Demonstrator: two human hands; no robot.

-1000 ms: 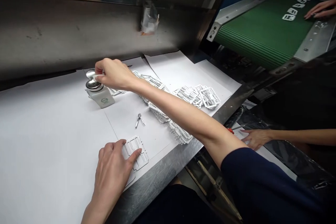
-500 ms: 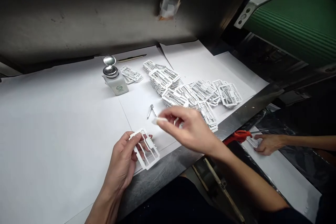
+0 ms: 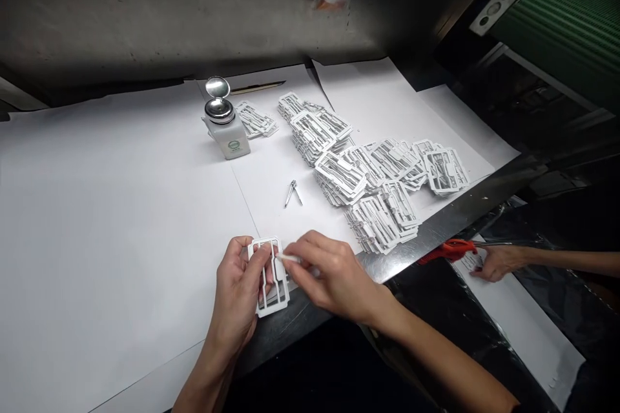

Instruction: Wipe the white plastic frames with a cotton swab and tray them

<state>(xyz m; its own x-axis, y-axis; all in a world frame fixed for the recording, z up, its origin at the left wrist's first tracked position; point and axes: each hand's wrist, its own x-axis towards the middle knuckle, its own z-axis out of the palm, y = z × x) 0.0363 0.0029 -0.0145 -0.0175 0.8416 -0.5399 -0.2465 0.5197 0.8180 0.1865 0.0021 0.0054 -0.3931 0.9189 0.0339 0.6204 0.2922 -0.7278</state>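
My left hand (image 3: 243,284) grips a thin white plastic frame (image 3: 283,302) with long slots, thumb on its face, above the table's front edge. My right hand (image 3: 334,274) pinches a small white piece (image 3: 289,258), perhaps a swab or a wipe; its kind is hard to make out. The tip of that piece is at the frame's upper right bar. Behind the hands lies a small metal compass-like tool (image 3: 292,194) with two legs spread. Several stacks of similar white frames (image 3: 375,222) stand to the right of it.
A pump dispenser bottle (image 3: 236,140) with its metal lid up stands at the back, beside a few more frames (image 3: 256,121). A thin brown stick (image 3: 258,88) lies behind. At right, another person's hand (image 3: 498,262) is near red-handled scissors (image 3: 448,250). White paper (image 3: 121,219) covers the table.
My right hand has come down and left, bringing the small white piece to the frame. My left hand has turned the frame more upright. The whole view has shifted slightly.
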